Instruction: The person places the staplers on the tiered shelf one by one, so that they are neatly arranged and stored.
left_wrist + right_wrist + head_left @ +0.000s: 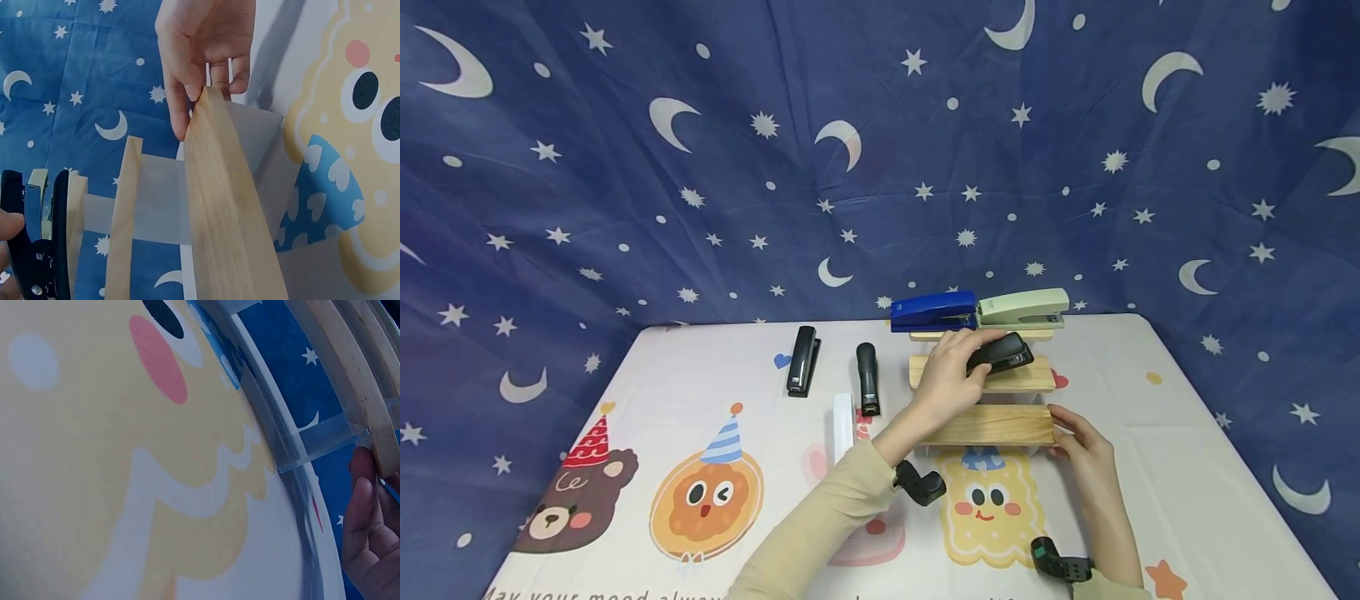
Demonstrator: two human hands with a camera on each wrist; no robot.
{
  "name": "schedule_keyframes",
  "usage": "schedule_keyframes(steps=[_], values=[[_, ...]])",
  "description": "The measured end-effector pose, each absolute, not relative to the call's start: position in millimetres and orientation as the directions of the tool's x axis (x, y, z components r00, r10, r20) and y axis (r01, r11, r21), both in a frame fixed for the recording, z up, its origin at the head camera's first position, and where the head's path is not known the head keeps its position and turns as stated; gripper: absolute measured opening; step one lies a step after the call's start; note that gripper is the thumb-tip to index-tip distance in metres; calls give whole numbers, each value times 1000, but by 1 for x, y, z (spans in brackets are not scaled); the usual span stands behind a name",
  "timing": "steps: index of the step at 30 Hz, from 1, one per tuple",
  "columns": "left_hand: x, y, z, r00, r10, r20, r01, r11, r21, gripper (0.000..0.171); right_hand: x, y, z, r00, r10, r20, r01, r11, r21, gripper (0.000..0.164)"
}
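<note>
The surroundings are screened by blue fabric [880,150] patterned with white moons [1303,504] and stars [914,62]. Cartoon figures [677,517] are printed on the white tablecloth [1195,483].

Held stapler [1011,352]: one end hidden under the left hand [951,371]; cut off by the left wrist view's left and bottom edges.
Left hand: only parts of fingers showing at its own wrist view's left edge.
White item [843,423]: near end behind the left sleeve [820,525].
Middle board [1026,379]: partly covered by the left hand.
Lower board [1000,425]: one end cut off by the left wrist view's bottom edge.
Right hand [1090,458]: cut off by the right wrist view's right edge.
Writing [602,596]: lower parts cut off by the head view's bottom edge, middle behind the left sleeve.
Blue stapler [928,310]: lettering too small to read.
</note>
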State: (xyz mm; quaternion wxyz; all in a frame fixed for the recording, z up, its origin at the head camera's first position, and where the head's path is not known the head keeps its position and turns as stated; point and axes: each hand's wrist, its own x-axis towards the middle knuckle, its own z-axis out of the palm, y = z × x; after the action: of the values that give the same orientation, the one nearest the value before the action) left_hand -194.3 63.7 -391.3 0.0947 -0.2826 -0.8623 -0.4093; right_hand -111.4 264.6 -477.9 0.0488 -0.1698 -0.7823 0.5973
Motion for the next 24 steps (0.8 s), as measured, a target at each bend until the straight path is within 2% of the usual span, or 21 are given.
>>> schedule_keyframes(steps=[12, 24], values=[[-198, 85, -396, -788, 478, 388, 612, 543, 575, 45, -112, 265, -478, -937, 323, -136, 216, 228, -949, 39], [-202, 101, -402, -786, 481, 389, 618, 591, 519, 44, -113, 266, -479, -938, 321, -133, 209, 215, -954, 39]])
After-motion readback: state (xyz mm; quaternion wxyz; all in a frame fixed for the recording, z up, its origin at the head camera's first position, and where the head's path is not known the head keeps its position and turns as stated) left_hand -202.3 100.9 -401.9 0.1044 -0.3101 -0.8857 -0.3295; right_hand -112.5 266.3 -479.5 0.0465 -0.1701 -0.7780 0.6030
